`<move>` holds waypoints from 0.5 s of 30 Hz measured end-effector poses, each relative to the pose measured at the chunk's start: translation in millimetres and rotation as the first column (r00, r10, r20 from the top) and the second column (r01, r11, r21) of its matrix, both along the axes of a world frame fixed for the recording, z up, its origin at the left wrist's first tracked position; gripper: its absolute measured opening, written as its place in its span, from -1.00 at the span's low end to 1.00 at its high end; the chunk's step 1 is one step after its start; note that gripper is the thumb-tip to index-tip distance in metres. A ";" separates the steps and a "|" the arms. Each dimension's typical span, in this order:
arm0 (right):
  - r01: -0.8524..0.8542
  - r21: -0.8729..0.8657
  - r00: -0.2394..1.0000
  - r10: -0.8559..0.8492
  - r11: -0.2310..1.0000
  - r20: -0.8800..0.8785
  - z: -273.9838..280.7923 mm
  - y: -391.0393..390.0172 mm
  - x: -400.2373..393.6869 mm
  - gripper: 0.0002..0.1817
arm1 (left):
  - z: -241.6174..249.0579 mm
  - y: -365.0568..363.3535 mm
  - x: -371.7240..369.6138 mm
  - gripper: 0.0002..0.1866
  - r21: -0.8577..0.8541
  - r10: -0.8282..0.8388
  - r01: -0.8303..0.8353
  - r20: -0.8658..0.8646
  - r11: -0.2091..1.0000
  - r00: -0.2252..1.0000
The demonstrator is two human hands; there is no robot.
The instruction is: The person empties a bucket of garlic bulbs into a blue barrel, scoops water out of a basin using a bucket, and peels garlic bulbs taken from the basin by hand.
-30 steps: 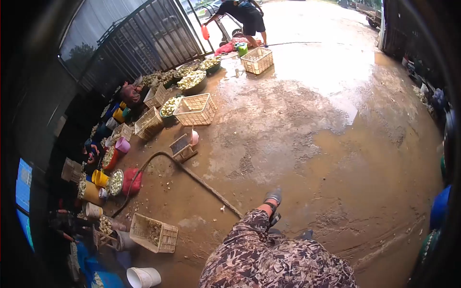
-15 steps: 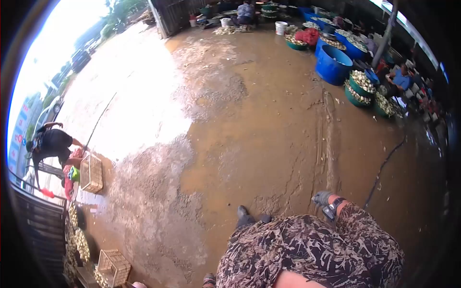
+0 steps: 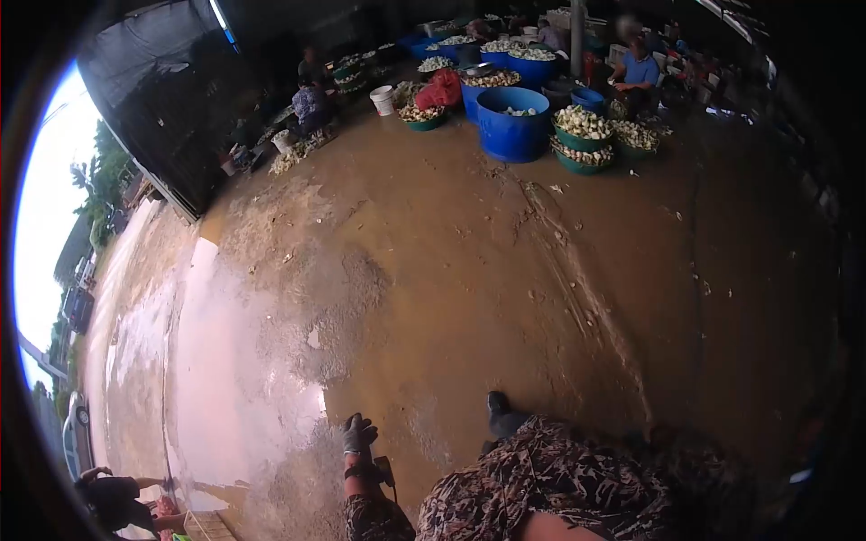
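Observation:
My left hand (image 3: 359, 435), in a dark grey glove, hangs low in front of me at the lower left of my body. Its fingers are loosely apart, and nothing shows in them. A dark strap with a small device (image 3: 385, 471) is on that wrist. The wet concrete floor (image 3: 433, 334) lies below the hand, which touches no object that I can see. My right hand is out of view, and the right side of my patterned shirt (image 3: 559, 469) fades into shadow. One dark boot (image 3: 499, 410) is out in front.
Ahead stand a large blue tub (image 3: 512, 126) and green baskets (image 3: 583, 126) heaped with pale produce. A white bucket (image 3: 382, 99) and a red sack (image 3: 440, 90) are nearby. Seated people (image 3: 637, 68) are at the back. Another person (image 3: 113, 499) bends at the lower left.
My view has swung left, toward the shaded tubs, which look nearer. My left hand has come into view, my right hand has gone out of it. The bending person sits lower in view.

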State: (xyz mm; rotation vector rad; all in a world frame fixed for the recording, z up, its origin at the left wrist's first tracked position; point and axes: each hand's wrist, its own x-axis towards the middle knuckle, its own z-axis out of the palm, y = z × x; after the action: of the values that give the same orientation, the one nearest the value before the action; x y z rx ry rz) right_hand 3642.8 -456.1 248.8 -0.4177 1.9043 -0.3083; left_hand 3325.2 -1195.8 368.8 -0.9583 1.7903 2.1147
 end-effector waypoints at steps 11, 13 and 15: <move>0.900 0.002 0.433 -0.897 0.435 0.085 111.8 -81.7 -467.6 -0.64 | -79.7 -6.0 30.3 -0.67 -0.156 -0.479 0.694 0.617 0.703 0.624; 0.873 0.001 0.488 -0.872 0.488 -0.045 138.3 -91.7 -543.5 -0.73 | -84.0 -14.0 -2.5 -0.67 -0.251 -0.550 0.867 0.688 0.431 0.473; 0.783 -0.178 0.596 -0.801 0.596 -0.059 42.0 -54.9 -588.8 -0.67 | -88.0 -20.8 -58.9 -0.67 -0.285 -0.568 0.914 0.718 0.289 0.403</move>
State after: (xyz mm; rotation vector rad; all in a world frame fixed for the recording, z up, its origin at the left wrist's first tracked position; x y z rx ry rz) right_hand 3054.0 -511.0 290.8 0.3984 2.1151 -1.0350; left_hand 3266.3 -1216.6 280.7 -0.4137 2.0680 0.5025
